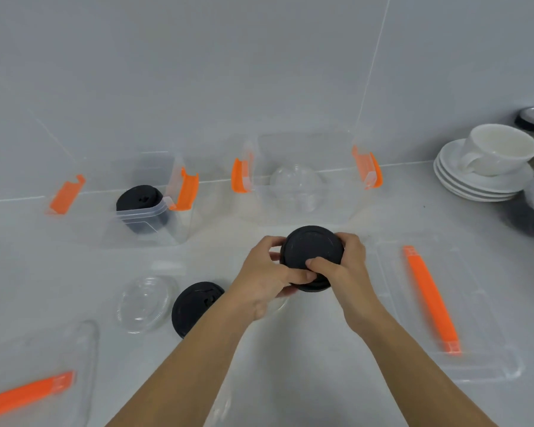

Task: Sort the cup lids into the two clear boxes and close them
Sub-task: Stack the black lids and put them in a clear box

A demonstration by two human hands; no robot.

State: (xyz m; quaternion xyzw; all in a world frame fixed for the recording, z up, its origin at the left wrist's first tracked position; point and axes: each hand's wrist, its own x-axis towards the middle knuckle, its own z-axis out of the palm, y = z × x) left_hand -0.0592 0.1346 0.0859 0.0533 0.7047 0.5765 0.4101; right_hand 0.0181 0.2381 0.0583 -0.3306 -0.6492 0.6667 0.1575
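Both hands met over the counter (290, 349), the left hand (267, 280) and right hand (347, 266) each with fingers clamped on a stack of black lids (312, 257). Behind stood the two open boxes: the left box (142, 223) held black lids, the right box (302, 192) clear domed ones. A clear lid (144, 303) and black lid (195, 306) lay nearby. Saucers (478, 180) with a white cup (500, 149) stood far right.

No readable text, labels or numbers anywhere
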